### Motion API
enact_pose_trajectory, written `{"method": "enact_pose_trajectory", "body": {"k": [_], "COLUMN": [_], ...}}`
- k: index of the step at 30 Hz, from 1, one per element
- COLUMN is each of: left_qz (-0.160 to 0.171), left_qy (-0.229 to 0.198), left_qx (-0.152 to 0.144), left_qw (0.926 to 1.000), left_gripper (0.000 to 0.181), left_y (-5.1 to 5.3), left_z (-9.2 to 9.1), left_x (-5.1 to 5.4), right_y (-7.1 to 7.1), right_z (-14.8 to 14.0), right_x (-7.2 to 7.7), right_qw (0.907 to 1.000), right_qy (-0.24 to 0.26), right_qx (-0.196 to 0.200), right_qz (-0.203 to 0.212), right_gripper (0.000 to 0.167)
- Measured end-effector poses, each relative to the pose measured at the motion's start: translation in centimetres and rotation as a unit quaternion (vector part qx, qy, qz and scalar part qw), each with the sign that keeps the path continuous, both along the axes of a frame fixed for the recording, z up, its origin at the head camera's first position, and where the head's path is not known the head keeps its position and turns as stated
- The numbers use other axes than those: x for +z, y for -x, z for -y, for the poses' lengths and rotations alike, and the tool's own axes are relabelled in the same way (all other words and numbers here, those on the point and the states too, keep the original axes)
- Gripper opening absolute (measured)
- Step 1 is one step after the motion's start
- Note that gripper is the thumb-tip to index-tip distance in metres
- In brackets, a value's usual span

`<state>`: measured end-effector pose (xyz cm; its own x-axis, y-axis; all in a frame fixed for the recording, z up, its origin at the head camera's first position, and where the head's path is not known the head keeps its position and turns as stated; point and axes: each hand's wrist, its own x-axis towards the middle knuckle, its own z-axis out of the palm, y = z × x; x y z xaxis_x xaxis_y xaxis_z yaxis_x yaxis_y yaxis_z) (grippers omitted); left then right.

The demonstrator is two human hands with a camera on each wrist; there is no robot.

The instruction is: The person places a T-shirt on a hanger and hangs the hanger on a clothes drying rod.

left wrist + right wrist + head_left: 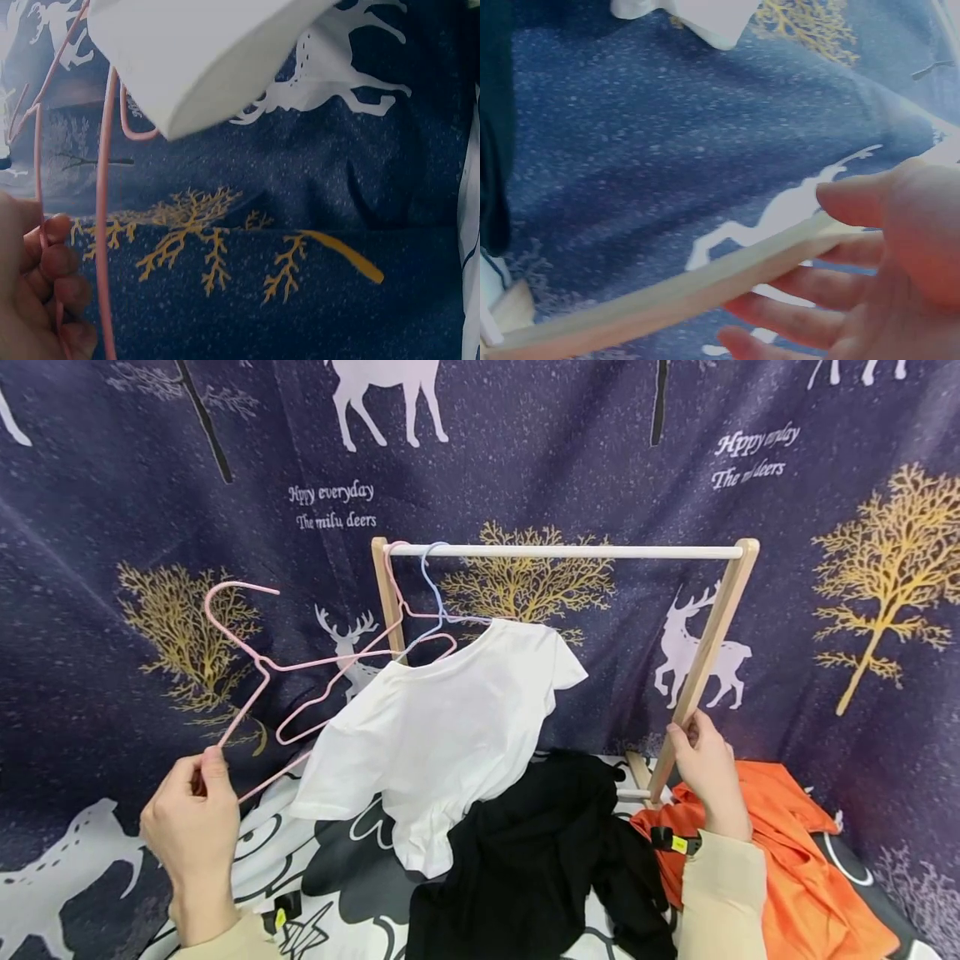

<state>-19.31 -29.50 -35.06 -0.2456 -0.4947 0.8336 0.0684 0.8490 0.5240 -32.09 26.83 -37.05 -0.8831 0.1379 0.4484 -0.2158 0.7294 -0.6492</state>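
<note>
My left hand (191,814) pinches one lower arm of a pink clothes hanger (238,639), held tilted with its hook free at the left of the rack. In the left wrist view the fingers curl round the thin pink wire (39,165). A white T-shirt (457,718) hangs from a blue hanger (433,578) on the rack's white rail (600,552). Beside it a second pink hanger (393,583) hooks on the same rail. My right hand (708,768) grips the right wooden post (712,635) of the rack, thumb and fingers on opposite sides (832,262).
Under the shirt a black garment (517,860) lies crumpled on the patterned cloth (262,852). An orange garment (802,852) lies at the right, beside my right forearm. A dark blue backdrop (525,468) with printed deer and trees hangs behind the rack.
</note>
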Motion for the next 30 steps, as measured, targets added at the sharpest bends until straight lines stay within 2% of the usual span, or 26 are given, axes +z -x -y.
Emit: {"method": "enact_pose_trajectory", "body": {"k": [6, 11, 13, 18, 22, 26, 30], "left_qz": [-0.023, -0.028, -0.035, -0.051, -0.075, -0.092, -0.103], "left_qy": [-0.013, -0.025, -0.029, -0.036, -0.053, -0.069, -0.068], "left_qx": [0.042, 0.068, 0.072, 0.08, 0.08, 0.066, 0.047], "left_qw": [0.9988, 0.997, 0.9964, 0.9949, 0.9925, 0.9912, 0.9912], "left_gripper": [0.037, 0.039, 0.039, 0.038, 0.038, 0.037, 0.04], "left_y": [-0.7, -1.5, -1.8, -2.4, -2.9, -3.3, -3.1], "left_z": [1.2, 2.0, 2.2, 2.5, 2.4, 1.8, 1.2], "left_x": [0.0, 0.1, 0.1, 0.3, 0.6, 1.1, 1.3], "right_y": [-1.4, -2.5, -2.7, -2.6, -2.1, -1.6, -1.3], "right_z": [-0.4, -0.2, 0.1, 1.5, 3.1, 4.7, 6.2], "right_x": [1.6, 2.5, 2.7, 2.6, 2.3, 1.8, 1.3], "right_qw": [0.9961, 0.9905, 0.9882, 0.9807, 0.9738, 0.9671, 0.9605], "right_qy": [-0.05, -0.087, -0.097, -0.126, -0.146, -0.159, -0.178], "right_qx": [0.027, 0.03, 0.043, 0.11, 0.156, 0.187, 0.205], "right_qz": [0.067, 0.102, 0.11, 0.102, 0.077, 0.066, 0.061], "right_gripper": [0.059, 0.056, 0.054, 0.047, 0.038, 0.035, 0.034]}}
